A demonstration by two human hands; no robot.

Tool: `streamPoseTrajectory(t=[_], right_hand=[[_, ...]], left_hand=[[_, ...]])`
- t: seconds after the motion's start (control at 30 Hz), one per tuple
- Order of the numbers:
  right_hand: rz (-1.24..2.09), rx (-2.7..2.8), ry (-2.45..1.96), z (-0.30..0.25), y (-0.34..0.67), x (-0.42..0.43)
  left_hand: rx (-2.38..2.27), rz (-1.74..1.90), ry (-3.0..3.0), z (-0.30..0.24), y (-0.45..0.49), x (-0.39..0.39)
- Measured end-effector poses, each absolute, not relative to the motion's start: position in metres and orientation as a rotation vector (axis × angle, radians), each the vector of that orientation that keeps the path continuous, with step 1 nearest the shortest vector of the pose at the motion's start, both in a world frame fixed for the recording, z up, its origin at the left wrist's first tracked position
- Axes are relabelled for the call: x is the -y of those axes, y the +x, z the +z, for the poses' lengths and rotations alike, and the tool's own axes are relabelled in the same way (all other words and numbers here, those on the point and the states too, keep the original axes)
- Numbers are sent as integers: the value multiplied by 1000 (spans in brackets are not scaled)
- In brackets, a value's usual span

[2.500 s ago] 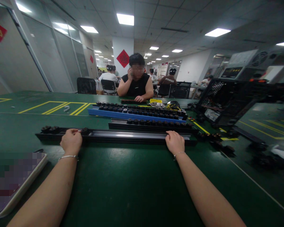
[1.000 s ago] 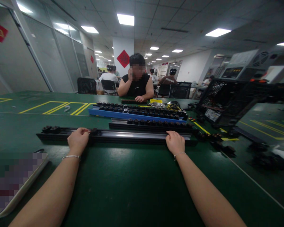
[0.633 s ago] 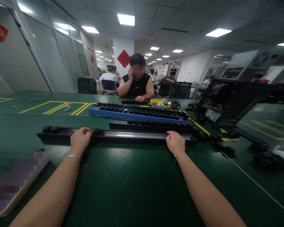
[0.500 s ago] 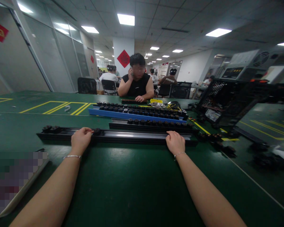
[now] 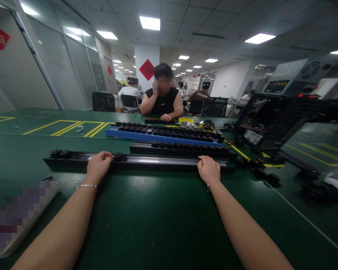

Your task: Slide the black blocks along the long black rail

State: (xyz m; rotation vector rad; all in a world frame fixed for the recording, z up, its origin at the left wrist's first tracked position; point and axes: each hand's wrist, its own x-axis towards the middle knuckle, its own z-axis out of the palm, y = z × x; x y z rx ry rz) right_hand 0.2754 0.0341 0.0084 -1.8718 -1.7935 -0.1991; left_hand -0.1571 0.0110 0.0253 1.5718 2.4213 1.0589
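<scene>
A long black rail (image 5: 157, 160) with a shiny metal channel lies across the table in front of me. My left hand (image 5: 98, 167) is closed at its left part, thumb and fingers pinched against a small black block (image 5: 118, 156) seated in the channel; the exact contact is partly hidden by the fingers. Two more black blocks (image 5: 60, 153) sit near the rail's left end. Toward the other end, my right hand (image 5: 209, 170) is closed over the near edge of the rail, its fingertips at the channel.
Behind the rail lie a shorter black rail (image 5: 183, 147) and a blue rail (image 5: 163, 137), both carrying several black blocks. A black computer case (image 5: 273, 120) stands right, with loose black parts (image 5: 266, 176) nearby. A person (image 5: 163, 97) sits opposite.
My left hand and the small black block have shifted slightly right along the channel. My right hand and the rail have stayed in place.
</scene>
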Motion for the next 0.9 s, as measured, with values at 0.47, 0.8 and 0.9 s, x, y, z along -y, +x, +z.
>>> streamPoseTrajectory(t=[0.47, 0.8, 0.9], right_hand=[[-189, 1791, -1886, 8, 276, -35], [-198, 1787, -1879, 10, 275, -33], [-198, 1789, -1873, 9, 275, -33]], left_hand=[[-2299, 1106, 1617, 21, -159, -14], [-2178, 1136, 1698, 22, -151, -14], [-2140, 1137, 1729, 22, -150, -14]])
